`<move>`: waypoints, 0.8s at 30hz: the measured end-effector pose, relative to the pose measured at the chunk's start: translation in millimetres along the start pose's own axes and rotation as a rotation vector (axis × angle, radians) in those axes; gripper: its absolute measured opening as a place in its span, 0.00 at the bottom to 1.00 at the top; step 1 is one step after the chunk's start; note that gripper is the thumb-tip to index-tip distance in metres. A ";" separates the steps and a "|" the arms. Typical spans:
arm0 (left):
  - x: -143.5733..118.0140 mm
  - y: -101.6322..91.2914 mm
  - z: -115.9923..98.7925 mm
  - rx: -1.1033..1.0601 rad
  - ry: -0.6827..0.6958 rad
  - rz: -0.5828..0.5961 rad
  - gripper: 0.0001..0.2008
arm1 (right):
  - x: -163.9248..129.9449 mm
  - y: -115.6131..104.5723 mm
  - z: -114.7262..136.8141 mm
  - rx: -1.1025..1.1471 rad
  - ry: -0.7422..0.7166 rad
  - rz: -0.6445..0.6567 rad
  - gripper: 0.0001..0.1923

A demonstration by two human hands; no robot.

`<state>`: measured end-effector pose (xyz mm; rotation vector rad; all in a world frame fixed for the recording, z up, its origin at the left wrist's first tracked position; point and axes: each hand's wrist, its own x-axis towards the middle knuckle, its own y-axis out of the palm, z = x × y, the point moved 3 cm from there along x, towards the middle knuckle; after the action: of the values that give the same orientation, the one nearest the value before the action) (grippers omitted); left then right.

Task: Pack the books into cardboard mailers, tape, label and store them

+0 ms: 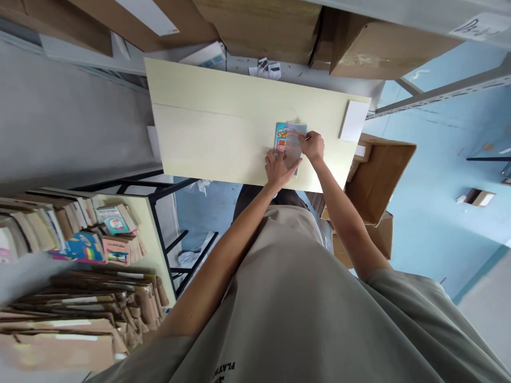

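A small colourful book [281,135] with a blue and pink cover lies on the cream tabletop [215,127]. Over its right part is a translucent, greyish sheet [296,139], perhaps a plastic cover; a strip of it sticks out past the book's top edge. My left hand [281,169] rests on the book's lower part, fingers spread, thumb pointing right. At the right edge, my right hand [313,146] is closed, thumb and fingers pinching the sheet's edge. Its fingertips are partly hidden.
A white flat pad or box [354,121] sits at the table's right end. Cardboard boxes [263,26] line the shelf behind. An open carton [379,178] stands at right. Books [115,219] and brown paper parcels [80,314] fill a rack at lower left.
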<state>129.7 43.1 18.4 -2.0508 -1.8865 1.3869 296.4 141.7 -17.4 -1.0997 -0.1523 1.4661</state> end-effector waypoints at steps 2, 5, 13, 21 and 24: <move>-5.9 -0.9 -0.4 0.001 0.029 0.042 0.47 | -2.1 0.1 6.3 0.021 -0.028 0.018 0.11; -9.1 -4.9 7.6 -0.010 0.064 0.083 0.46 | -8.0 -5.1 15.2 0.024 -0.084 0.096 0.20; 13.3 -10.6 56.6 -0.258 0.134 0.129 0.31 | -5.7 -63.5 64.3 -0.322 -0.732 0.348 0.50; -16.9 -23.9 75.4 -0.454 0.181 0.055 0.39 | 48.9 -47.3 140.8 -0.485 -0.829 0.727 0.33; -37.4 -33.5 81.7 -0.450 0.160 -0.020 0.39 | 56.3 -31.7 151.9 -0.467 -0.806 0.730 0.35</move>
<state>58.9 -20.9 9.2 -2.2288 -2.2969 0.8129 225.6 271.5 55.9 -0.8886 -0.7476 2.5806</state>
